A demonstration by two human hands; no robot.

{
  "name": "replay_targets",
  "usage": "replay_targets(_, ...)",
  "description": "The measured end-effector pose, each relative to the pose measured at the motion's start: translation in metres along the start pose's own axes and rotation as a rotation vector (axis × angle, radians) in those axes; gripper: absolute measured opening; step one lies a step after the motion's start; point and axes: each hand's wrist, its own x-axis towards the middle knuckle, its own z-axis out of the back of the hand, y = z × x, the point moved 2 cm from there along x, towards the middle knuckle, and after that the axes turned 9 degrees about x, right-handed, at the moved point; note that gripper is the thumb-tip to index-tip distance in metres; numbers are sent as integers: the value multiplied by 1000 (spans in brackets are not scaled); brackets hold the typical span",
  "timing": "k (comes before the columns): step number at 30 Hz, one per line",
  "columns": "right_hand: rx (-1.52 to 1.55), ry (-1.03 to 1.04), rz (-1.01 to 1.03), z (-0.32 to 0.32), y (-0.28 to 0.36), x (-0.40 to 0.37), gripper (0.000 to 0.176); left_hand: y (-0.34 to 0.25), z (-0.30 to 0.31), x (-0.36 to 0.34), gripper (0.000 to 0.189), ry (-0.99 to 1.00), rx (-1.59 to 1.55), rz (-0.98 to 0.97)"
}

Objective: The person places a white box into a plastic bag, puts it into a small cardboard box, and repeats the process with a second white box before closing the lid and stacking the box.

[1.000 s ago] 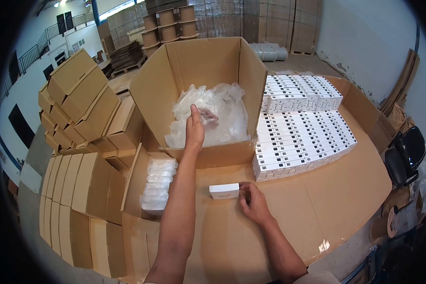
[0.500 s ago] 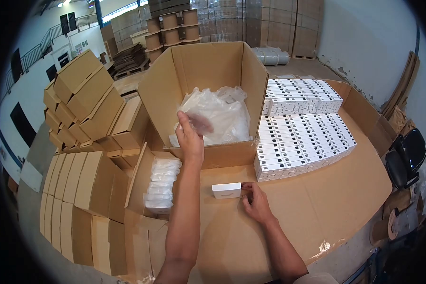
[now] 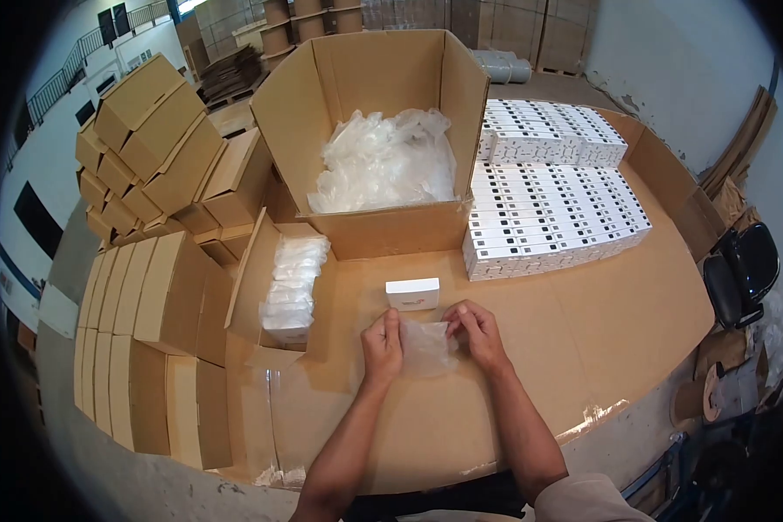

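A clear plastic bag (image 3: 428, 346) is stretched between my two hands, low over the cardboard-covered table. My left hand (image 3: 383, 344) pinches its left side between thumb and fingers. At the bag's upper right corner, the fingers of my right hand (image 3: 478, 332) are closed on it. Just beyond the bag stands a small white box (image 3: 412, 294) with faint print on its front, touched by neither hand. Farther back, a large open carton (image 3: 391, 235) holds a heap of clear plastic bags (image 3: 387, 161).
Left of my hands, an open carton (image 3: 245, 271) contains a row of bagged white boxes (image 3: 292, 283). Brown cartons (image 3: 161, 304) are stacked at the far left. Rows of white boxes (image 3: 552, 213) stand at the right. A black chair (image 3: 741, 274) is beyond the table's right edge.
My left hand has come back from the large carton with a plastic bag. My right hand has left the white box and now grips the bag too. The view has tilted down.
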Motion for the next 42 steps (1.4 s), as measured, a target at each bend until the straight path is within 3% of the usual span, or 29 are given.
replay_targets(6,-166,205,-117,-26,30,-10,11,-6,-7,3,49,52,62,13)
replay_targets(9,-248,174,-172,-23,24,-2,15,-6,-7,5,48,48,28,35)
replay_targets(12,-157,74,-151,-24,36,-1,16,0,-4,9,47,63,-41,118)
replay_targets(17,-28,89,-41,-10,34,3,22,3,-5,11,39,57,-208,183)
replay_targets(24,232,57,51,-7,39,4,20,-13,-9,7,18,146,-374,145)
replay_targets(27,148,41,-49,-15,53,-1,17,-5,-6,6,16,187,-329,159)
replay_targets(30,-199,69,-148,-5,47,-1,17,-2,-6,7,16,137,-304,163)
replay_targets(38,45,162,-139,0,45,-1,15,-9,1,9,28,122,-204,239)
replay_targets(42,279,120,-117,8,44,-2,16,-5,8,11,21,187,-235,154)
